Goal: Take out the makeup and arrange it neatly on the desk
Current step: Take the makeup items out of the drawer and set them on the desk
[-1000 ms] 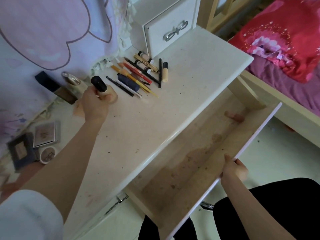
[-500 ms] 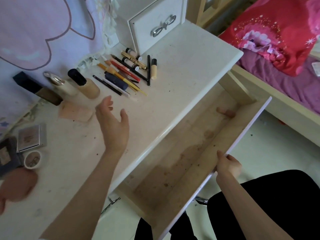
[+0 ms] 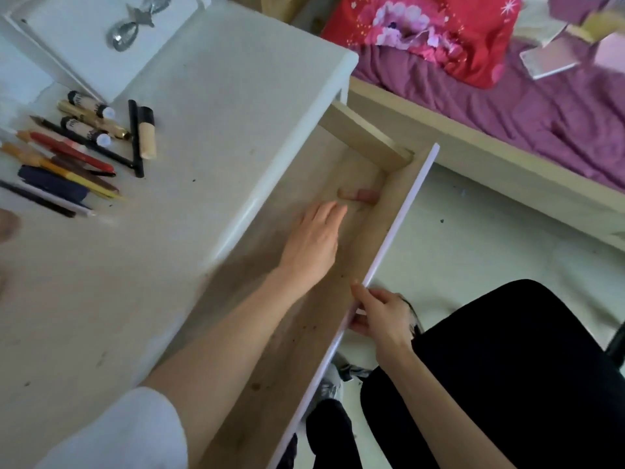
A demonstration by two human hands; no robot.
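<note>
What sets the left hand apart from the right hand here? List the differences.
The left hand reaches inside the drawer with its fingers stretched flat; the right hand sits at the drawer's front edge. The left hand holds nothing, just short of a pinkish item; the right hand grips the front panel. Both are bare.

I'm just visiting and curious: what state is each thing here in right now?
Drawer: pulled open, nearly empty.
Pink item: lying in the drawer's far corner.
Left hand: open, reaching toward the pink item.
Right hand: gripping the drawer front.
Pencils and tubes: lying grouped on the desk.
</note>
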